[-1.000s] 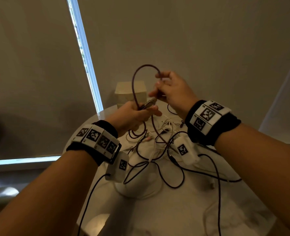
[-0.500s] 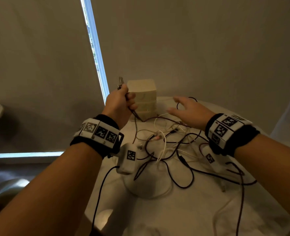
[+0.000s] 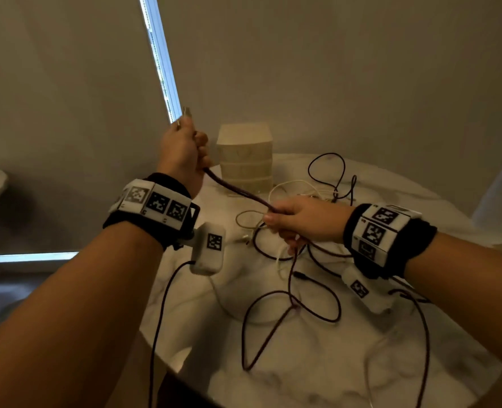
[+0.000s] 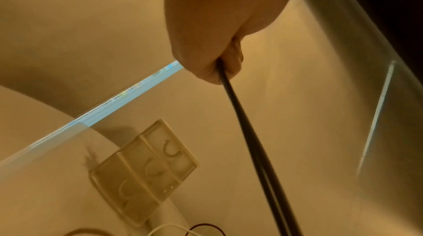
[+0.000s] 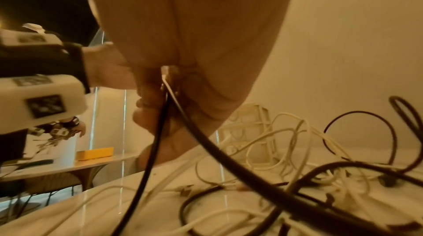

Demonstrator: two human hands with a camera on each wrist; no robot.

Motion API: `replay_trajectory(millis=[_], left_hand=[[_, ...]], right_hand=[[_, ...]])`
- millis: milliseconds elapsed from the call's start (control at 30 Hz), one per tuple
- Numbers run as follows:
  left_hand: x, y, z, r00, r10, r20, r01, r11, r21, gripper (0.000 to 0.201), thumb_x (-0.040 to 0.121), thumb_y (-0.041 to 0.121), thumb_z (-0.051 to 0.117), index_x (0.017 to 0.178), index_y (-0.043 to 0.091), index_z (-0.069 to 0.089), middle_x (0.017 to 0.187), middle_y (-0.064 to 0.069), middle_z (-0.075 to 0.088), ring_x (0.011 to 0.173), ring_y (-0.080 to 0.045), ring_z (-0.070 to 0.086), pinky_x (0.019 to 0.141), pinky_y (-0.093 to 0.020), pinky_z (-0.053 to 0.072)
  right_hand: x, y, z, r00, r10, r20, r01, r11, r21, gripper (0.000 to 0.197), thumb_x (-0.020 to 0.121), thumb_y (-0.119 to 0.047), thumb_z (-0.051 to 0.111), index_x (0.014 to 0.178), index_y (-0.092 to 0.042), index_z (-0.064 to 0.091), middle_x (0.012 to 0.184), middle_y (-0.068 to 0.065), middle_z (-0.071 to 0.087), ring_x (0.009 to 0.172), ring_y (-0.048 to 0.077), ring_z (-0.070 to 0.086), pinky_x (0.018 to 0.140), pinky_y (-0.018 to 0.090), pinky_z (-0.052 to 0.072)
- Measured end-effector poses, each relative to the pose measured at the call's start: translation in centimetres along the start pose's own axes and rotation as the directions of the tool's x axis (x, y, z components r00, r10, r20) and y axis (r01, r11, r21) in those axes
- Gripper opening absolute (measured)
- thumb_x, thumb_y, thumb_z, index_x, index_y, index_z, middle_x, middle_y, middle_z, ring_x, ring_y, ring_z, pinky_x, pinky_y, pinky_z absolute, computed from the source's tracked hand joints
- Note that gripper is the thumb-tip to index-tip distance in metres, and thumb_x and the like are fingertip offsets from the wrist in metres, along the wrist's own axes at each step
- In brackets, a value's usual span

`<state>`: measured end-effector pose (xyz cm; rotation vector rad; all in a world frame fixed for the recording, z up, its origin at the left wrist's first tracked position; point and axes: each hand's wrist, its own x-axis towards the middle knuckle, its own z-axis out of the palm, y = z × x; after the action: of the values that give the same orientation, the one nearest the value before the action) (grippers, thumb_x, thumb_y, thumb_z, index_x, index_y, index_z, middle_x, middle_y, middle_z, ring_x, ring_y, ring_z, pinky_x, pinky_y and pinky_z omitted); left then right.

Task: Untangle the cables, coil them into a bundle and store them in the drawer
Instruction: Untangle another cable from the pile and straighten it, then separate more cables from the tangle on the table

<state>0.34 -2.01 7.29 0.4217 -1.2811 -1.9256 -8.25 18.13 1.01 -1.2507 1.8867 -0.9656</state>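
My left hand is raised left of the drawer unit and grips the plug end of a dark cable; the metal plug sticks out above the fist. That cable runs taut down to my right hand, which grips it low over the table. In the left wrist view the dark cable leaves my fist doubled. Beneath my right hand lies a tangle of dark cable and white cables; the right wrist view shows the white cables and dark loops.
A small cream drawer unit with three shut drawers stands at the back of the round white marble table. The table's front-left edge is near my left forearm. Another table with a yellow box shows in the right wrist view.
My left hand has lifted the plug end higher. My right hand, open over the tangle half a second ago, has closed on the dark cable, which is now stretched taut between both hands.
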Motion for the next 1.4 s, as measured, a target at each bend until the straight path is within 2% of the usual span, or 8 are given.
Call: replay_trajectory(millis=[133, 267, 500, 667, 833, 900, 1133, 1400], left_hand=[[-0.2, -1.2, -0.9, 0.994, 0.015, -0.105, -0.006, 0.996, 0.089, 0.035, 0.107, 0.047, 0.042, 0.084, 0.022, 0.052, 0.050, 0.011, 0.039, 0.038, -0.004, 0.028, 0.035, -0.018, 0.024], [-0.8, -1.9, -1.0, 0.994, 0.000, -0.113, 0.024, 0.976, 0.216, 0.031, 0.107, 0.033, 0.047, 0.080, 0.019, 0.055, 0.054, 0.010, 0.044, 0.036, -0.003, 0.030, 0.035, -0.018, 0.025], [-2.3, -2.5, -2.3, 0.999, 0.024, 0.044, -0.041, 0.903, 0.427, 0.035, 0.103, 0.048, 0.052, 0.098, 0.017, 0.068, 0.053, 0.013, 0.039, 0.042, -0.004, 0.032, 0.040, -0.019, 0.031], [-1.2, -3.4, -3.5, 0.999, 0.015, -0.035, 0.004, 0.875, 0.484, 0.031, 0.102, 0.036, 0.054, 0.079, 0.017, 0.062, 0.065, 0.004, 0.052, 0.043, -0.007, 0.035, 0.041, -0.020, 0.032], [-1.0, -3.8, -4.6, 1.000, -0.008, 0.028, -0.005, 0.896, 0.444, 0.023, 0.104, 0.023, 0.052, 0.109, 0.011, 0.070, 0.063, 0.004, 0.047, 0.042, -0.005, 0.034, 0.040, -0.019, 0.031], [-1.0, -3.9, -4.9, 0.999, -0.010, 0.045, -0.011, 0.905, 0.426, 0.026, 0.106, 0.025, 0.049, 0.114, 0.009, 0.068, 0.066, 0.004, 0.048, 0.043, -0.004, 0.034, 0.041, -0.018, 0.032], [-0.7, -4.1, -5.4, 0.999, 0.011, 0.044, -0.030, 0.891, 0.453, 0.035, 0.107, 0.038, 0.049, 0.116, 0.010, 0.068, 0.070, 0.006, 0.048, 0.045, -0.004, 0.036, 0.043, -0.018, 0.035], [-0.9, -3.0, -3.4, 0.996, -0.051, 0.078, 0.027, 0.959, 0.283, 0.029, 0.108, 0.038, 0.046, 0.093, 0.017, 0.060, 0.066, 0.006, 0.047, 0.047, -0.005, 0.035, 0.045, -0.019, 0.033]], right_hand=[[-1.2, -0.9, 2.4, 0.975, 0.155, 0.159, -0.170, 0.982, 0.080, 0.059, 0.103, -0.054, 0.031, 0.100, -0.006, 0.064, 0.062, 0.000, 0.043, 0.052, 0.015, 0.044, 0.054, 0.032, 0.052], [-0.6, -1.0, 2.8, 0.968, 0.242, 0.063, -0.235, 0.966, -0.108, 0.079, 0.099, -0.065, 0.015, 0.110, -0.012, 0.074, 0.090, 0.008, 0.073, 0.080, 0.017, 0.066, 0.078, 0.032, 0.059], [3.8, -0.5, 0.8, 0.946, 0.207, -0.250, -0.278, 0.915, -0.292, 0.021, 0.103, -0.022, 0.049, 0.104, -0.013, 0.068, 0.090, 0.003, 0.075, 0.069, 0.015, 0.067, 0.052, 0.021, 0.053], [7.9, -2.2, 2.6, 0.988, 0.097, -0.120, -0.154, 0.656, -0.739, 0.021, 0.095, -0.028, 0.060, 0.112, -0.026, 0.073, 0.108, -0.004, 0.074, 0.085, 0.013, 0.066, 0.077, 0.026, 0.051], [10.7, -0.8, 4.9, 0.984, 0.179, 0.007, -0.079, 0.469, -0.880, 0.037, 0.094, -0.022, 0.062, 0.130, -0.022, 0.062, 0.131, 0.007, 0.060, 0.112, 0.027, 0.061, 0.084, 0.031, 0.049], [11.0, 0.4, 4.9, 0.984, 0.176, -0.015, -0.102, 0.501, -0.860, 0.033, 0.093, -0.019, 0.062, 0.126, -0.019, 0.062, 0.124, 0.008, 0.061, 0.098, 0.028, 0.063, 0.067, 0.028, 0.049], [9.0, 2.1, 2.6, 0.980, 0.043, -0.194, -0.154, 0.781, -0.605, 0.006, 0.095, -0.035, 0.059, 0.097, -0.031, 0.057, 0.095, 0.000, 0.067, 0.088, 0.022, 0.064, 0.082, 0.038, 0.055], [4.4, -2.8, -3.6, 0.787, -0.139, -0.601, 0.184, 0.983, 0.014, 0.006, 0.091, -0.017, 0.068, 0.096, -0.014, 0.068, 0.085, -0.002, 0.063, 0.072, 0.009, 0.058, 0.067, 0.025, 0.050]])
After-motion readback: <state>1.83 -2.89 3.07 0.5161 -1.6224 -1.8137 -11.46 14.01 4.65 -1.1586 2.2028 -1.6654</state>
